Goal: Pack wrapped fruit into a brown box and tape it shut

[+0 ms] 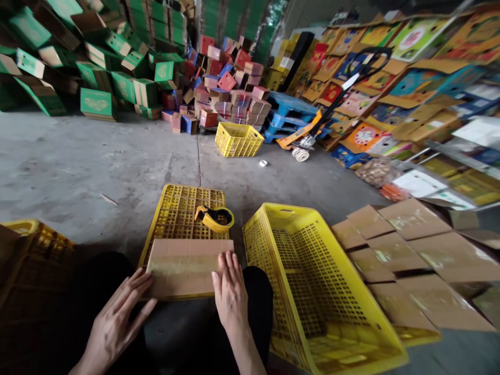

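A flat brown cardboard box [183, 263] lies across the near part of an upturned yellow plastic crate [177, 208], with a strip of tape running along its top. My left hand [117, 312] is at the box's left end, fingers stretched out and the thumb apart. On the right end rests my right hand [231, 291], its fingers extended flat over the top edge. Neither hand is wrapped around anything. Just beyond the box, a yellow tape dispenser [216, 219] sits on the crate.
Beside my right knee stands a large yellow crate [287, 211]. Several taped cardboard boxes [414, 250] are stacked to its right. Another crate [37, 234] is at the left. Farther off are a smaller yellow crate [239, 140], an orange pallet jack [302, 135], blue pallets [291, 109] and heaped green boxes [97, 104].
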`<move>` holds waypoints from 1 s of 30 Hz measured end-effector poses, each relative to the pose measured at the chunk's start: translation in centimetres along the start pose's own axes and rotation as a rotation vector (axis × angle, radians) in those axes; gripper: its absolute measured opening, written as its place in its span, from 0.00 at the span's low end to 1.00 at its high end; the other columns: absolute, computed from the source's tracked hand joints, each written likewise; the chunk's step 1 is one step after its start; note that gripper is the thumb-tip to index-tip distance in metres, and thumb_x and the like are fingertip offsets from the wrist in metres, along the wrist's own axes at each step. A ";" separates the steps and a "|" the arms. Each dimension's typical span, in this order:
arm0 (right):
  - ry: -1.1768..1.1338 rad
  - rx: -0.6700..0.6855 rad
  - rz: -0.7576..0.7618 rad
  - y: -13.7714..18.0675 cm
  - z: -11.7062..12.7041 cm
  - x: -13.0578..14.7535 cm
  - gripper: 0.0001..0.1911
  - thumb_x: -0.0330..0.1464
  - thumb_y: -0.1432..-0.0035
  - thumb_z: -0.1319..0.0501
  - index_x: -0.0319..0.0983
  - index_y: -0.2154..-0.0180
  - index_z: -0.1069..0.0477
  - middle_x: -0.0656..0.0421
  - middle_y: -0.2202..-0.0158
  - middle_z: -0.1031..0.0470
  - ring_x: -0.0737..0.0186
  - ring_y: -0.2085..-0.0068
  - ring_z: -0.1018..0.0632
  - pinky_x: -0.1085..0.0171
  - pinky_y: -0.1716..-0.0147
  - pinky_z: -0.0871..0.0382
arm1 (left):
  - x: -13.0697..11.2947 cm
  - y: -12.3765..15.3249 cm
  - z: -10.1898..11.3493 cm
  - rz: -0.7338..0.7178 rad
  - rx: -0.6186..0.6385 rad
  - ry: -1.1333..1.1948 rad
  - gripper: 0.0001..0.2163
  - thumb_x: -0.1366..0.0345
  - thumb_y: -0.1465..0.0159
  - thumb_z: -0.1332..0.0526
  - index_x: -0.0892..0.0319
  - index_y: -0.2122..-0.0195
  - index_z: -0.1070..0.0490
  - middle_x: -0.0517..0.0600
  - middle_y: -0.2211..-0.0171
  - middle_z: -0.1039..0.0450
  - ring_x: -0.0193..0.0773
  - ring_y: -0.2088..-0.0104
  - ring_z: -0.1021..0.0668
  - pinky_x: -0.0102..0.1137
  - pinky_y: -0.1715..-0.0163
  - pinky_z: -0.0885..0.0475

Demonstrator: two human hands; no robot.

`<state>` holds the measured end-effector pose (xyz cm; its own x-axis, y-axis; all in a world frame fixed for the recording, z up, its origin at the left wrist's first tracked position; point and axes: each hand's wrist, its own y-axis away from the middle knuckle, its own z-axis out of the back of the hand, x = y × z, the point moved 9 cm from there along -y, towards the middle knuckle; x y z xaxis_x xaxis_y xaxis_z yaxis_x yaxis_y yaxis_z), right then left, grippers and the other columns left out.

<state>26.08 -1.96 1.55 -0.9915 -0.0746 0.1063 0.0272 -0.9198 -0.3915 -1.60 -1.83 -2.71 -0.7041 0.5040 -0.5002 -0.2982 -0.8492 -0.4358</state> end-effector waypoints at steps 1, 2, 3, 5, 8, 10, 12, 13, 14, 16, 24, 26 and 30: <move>0.005 -0.015 -0.007 0.2 -0.1 -0.1 0.29 0.41 0.23 0.50 0.36 0.28 0.42 0.47 0.29 0.36 0.46 0.28 0.36 0.47 0.34 0.32 | -0.4 -0.2 -0.1 -0.005 0.003 -0.028 0.29 0.54 0.27 0.42 0.41 0.26 0.46 0.49 0.32 0.32 0.53 0.31 0.30 0.56 0.30 0.35; 0.010 -0.027 -0.013 0.3 -0.2 0.0 0.31 0.42 0.23 0.49 0.35 0.27 0.43 0.47 0.29 0.37 0.45 0.27 0.37 0.47 0.33 0.32 | -0.8 -0.5 -0.3 -0.010 0.006 -0.059 0.30 0.53 0.26 0.42 0.41 0.25 0.49 0.49 0.30 0.34 0.54 0.31 0.31 0.57 0.30 0.37; 0.015 -0.034 -0.018 0.4 -0.3 0.2 0.32 0.43 0.23 0.49 0.35 0.27 0.44 0.46 0.28 0.37 0.45 0.27 0.38 0.47 0.33 0.33 | -1.4 -0.9 -0.5 -0.016 0.010 -0.090 0.32 0.52 0.26 0.43 0.42 0.24 0.51 0.50 0.28 0.37 0.55 0.30 0.32 0.58 0.30 0.38; 0.023 -0.040 -0.019 0.5 -0.5 0.6 0.33 0.44 0.24 0.48 0.35 0.26 0.45 0.46 0.28 0.38 0.45 0.27 0.38 0.47 0.33 0.33 | -2.8 -1.9 -1.2 -0.027 0.008 -0.142 0.34 0.51 0.26 0.43 0.46 0.23 0.55 0.54 0.26 0.42 0.58 0.29 0.34 0.60 0.30 0.39; 0.033 -0.043 -0.015 0.5 -0.6 1.0 0.33 0.44 0.24 0.48 0.35 0.26 0.46 0.46 0.28 0.38 0.44 0.26 0.39 0.47 0.33 0.34 | -5.6 -3.7 -2.6 -0.055 -0.028 -0.182 0.37 0.54 0.26 0.42 0.54 0.22 0.59 0.60 0.25 0.48 0.61 0.28 0.37 0.59 0.30 0.39; 0.035 -0.054 -0.017 0.6 -0.8 0.9 0.33 0.43 0.23 0.49 0.35 0.26 0.46 0.46 0.28 0.38 0.44 0.26 0.40 0.46 0.32 0.35 | -7.9 -4.8 -3.8 -0.089 -0.030 -0.199 0.34 0.57 0.25 0.44 0.58 0.22 0.57 0.62 0.25 0.47 0.59 0.27 0.39 0.57 0.30 0.38; 0.024 -0.066 -0.015 0.8 -1.0 0.5 0.32 0.41 0.23 0.50 0.36 0.25 0.48 0.46 0.28 0.39 0.45 0.26 0.40 0.46 0.32 0.36 | -10.6 -5.7 -5.5 -0.168 0.025 -0.190 0.30 0.58 0.25 0.44 0.61 0.24 0.48 0.62 0.26 0.44 0.58 0.27 0.40 0.54 0.30 0.37; 0.010 -0.070 -0.009 0.9 -1.2 0.2 0.31 0.40 0.22 0.51 0.36 0.25 0.49 0.46 0.27 0.39 0.45 0.26 0.40 0.46 0.32 0.36 | -11.8 -6.0 -6.3 -0.199 0.049 -0.185 0.28 0.58 0.25 0.45 0.61 0.27 0.43 0.62 0.27 0.43 0.58 0.26 0.40 0.53 0.30 0.37; -0.011 -0.073 0.000 1.1 -1.5 -0.1 0.31 0.39 0.22 0.52 0.37 0.25 0.50 0.47 0.27 0.39 0.47 0.26 0.40 0.46 0.32 0.35 | -12.9 -6.2 -7.0 -0.229 0.078 -0.176 0.26 0.58 0.24 0.45 0.61 0.28 0.39 0.61 0.27 0.41 0.58 0.26 0.40 0.53 0.30 0.37; -0.063 -0.079 0.021 1.2 -1.9 -0.7 0.29 0.36 0.21 0.55 0.39 0.24 0.53 0.49 0.27 0.39 0.50 0.27 0.38 0.49 0.33 0.33 | -14.6 -6.5 -8.2 -0.275 0.130 -0.156 0.25 0.57 0.23 0.47 0.63 0.29 0.37 0.61 0.28 0.39 0.56 0.27 0.39 0.51 0.30 0.37; -0.093 -0.127 0.023 0.8 -2.0 -1.0 0.32 0.39 0.21 0.54 0.39 0.23 0.57 0.48 0.28 0.38 0.48 0.27 0.37 0.48 0.34 0.32 | -11.9 -7.2 -6.4 -0.254 0.179 -0.051 0.32 0.42 0.26 0.46 0.61 0.31 0.35 0.57 0.31 0.32 0.49 0.31 0.30 0.43 0.33 0.32; -0.099 -0.123 0.015 0.7 -1.8 -0.8 0.32 0.39 0.21 0.54 0.40 0.23 0.56 0.49 0.28 0.37 0.48 0.28 0.36 0.48 0.34 0.33 | -10.1 -7.0 -5.2 -0.231 0.189 -0.071 0.34 0.40 0.28 0.46 0.60 0.30 0.36 0.57 0.32 0.32 0.50 0.32 0.29 0.44 0.35 0.30; -0.104 -0.134 0.012 0.5 -1.5 -0.6 0.31 0.40 0.21 0.54 0.40 0.23 0.55 0.49 0.28 0.36 0.48 0.28 0.35 0.48 0.34 0.33 | -6.8 -6.2 -2.8 -0.189 0.168 -0.123 0.32 0.43 0.27 0.44 0.60 0.30 0.37 0.57 0.31 0.33 0.52 0.32 0.29 0.45 0.36 0.28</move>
<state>26.50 -1.84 -0.07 -0.9725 -0.1314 0.1921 0.0152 -0.8594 -0.5112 6.85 0.48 1.26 -0.6955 0.6419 -0.3228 -0.5273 -0.7612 -0.3776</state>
